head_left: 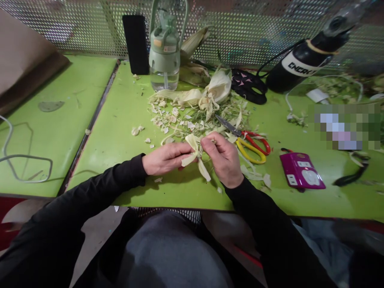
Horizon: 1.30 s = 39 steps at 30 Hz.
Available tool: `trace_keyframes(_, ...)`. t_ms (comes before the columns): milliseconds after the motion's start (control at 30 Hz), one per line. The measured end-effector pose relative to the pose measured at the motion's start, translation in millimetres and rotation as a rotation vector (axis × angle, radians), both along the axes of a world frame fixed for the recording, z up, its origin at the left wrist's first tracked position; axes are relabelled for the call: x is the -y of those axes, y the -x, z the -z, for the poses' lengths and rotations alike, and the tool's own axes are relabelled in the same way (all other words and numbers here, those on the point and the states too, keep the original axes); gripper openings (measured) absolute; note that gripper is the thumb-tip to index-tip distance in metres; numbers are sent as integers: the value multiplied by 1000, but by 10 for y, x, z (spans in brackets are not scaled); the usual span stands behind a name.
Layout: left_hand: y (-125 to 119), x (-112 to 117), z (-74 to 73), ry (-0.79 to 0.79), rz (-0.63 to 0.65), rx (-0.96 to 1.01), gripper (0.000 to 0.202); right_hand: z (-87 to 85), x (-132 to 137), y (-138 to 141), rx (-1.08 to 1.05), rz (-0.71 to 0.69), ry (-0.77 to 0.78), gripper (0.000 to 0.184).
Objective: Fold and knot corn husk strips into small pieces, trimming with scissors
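Pale corn husk strips joined in a flower shape (204, 170) hang between my two hands, over the near part of the green table. My left hand (168, 158) grips this flower from the left, its fingers closed behind the petals. At the flower's centre, the thumb and fingers of my right hand (222, 160) are pinched together. Just beyond my right hand lie scissors (253, 146) with one red and one yellow handle. Farther back is a larger bunch of dried corn husks (220, 86), with husk scraps (174, 118) scattered before it.
A green water bottle (165, 60) and a black phone (136, 45) stand by the perforated metal screen (90, 28). On the right are a black bottle (300, 66) and a purple power socket (302, 170). A brown paper bag (27, 56) is at far left.
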State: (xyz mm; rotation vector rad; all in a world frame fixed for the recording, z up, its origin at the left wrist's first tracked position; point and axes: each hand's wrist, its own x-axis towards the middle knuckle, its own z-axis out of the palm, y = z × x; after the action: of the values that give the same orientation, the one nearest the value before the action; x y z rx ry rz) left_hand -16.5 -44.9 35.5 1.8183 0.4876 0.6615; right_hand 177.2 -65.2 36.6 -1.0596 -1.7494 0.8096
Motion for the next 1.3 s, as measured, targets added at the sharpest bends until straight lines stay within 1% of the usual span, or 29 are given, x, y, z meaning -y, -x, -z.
trace_keyframes(133, 5, 24, 5, -219, 11, 23, 38, 23, 11, 50, -36, -29, 42, 40)
trace_keyframes(167, 2, 27, 12, -257, 8, 28, 37, 34, 4, 59, -47, -38, 54, 41)
trace_keyframes(233, -9, 20, 44, -280, -30, 23, 35, 62, -21, 61, -79, -36, 101, 43)
trace_keyframes(300, -19, -8, 103, -241, -108, 8, 34, 92, -58, 38, -117, -34, 193, 43)
trace_keyframes(367, -21, -56, 180, -192, -185, -5, 32, 119, -99, 6, -156, -66, 298, 43)
trace_keyframes(400, -18, -83, 219, -194, -232, -9, 30, 131, -118, -7, -166, -84, 331, 42)
trace_keyframes(433, -13, -110, 254, -235, -285, -14, 26, 143, -136, -15, -165, -98, 347, 39)
trace_keyframes(533, 10, -169, 306, -357, -460, -54, 13, 177, -183, -13, -128, -82, 304, 31)
trace_keyframes(600, 23, -186, 289, -363, -502, -83, 16, 190, -205, -3, -95, -27, 223, 31)
trace_keyframes(633, 26, -189, 271, -342, -485, -82, 19, 191, -213, 1, -76, 3, 179, 30)
trace_keyframes(700, 24, -186, 235, -236, -392, -57, 19, 181, -219, 6, -34, 39, 114, 28)
trace_keyframes(767, 5, -177, 226, -52, -287, -27, 18, 161, -215, 4, 0, 71, 49, 26)
trace_keyframes(800, -10, -173, 236, 41, -262, -8, 18, 149, -210, 1, 21, 106, -8, 26)
trace_keyframes(833, -26, -169, 253, 112, -261, 18, 17, 137, -204, -4, 49, 154, -85, 25)
trace_keyframes(900, -54, -168, 294, 161, -292, 78, 15, 114, -191, -18, 152, 214, -250, 25)
trace_keyframes(933, -62, -171, 312, 152, -309, 104, 14, 104, -185, -26, 225, 204, -308, 26)
trace_keyframes(967, -65, -178, 324, 138, -320, 125, 13, 97, -179, -31, 300, 165, -340, 27)
trace_keyframes(1033, -54, -201, 330, 133, -324, 143, 13, 89, -169, -36, 409, 59, -353, 26)
trace_keyframes(1100, -29, -230, 322, 183, -288, 130, 16, 91, -163, -31, 448, 11, -365, 22)
trace_keyframes(1200, 8, -266, 313, 315, -184, 120, 20, 92, -157, -24, 459, 28, -403, 18)
trace_keyframes(1300, 21, -267, 325, 398, -148, 190, 23, 85, -155, -25, 483, 39, -381, 14)
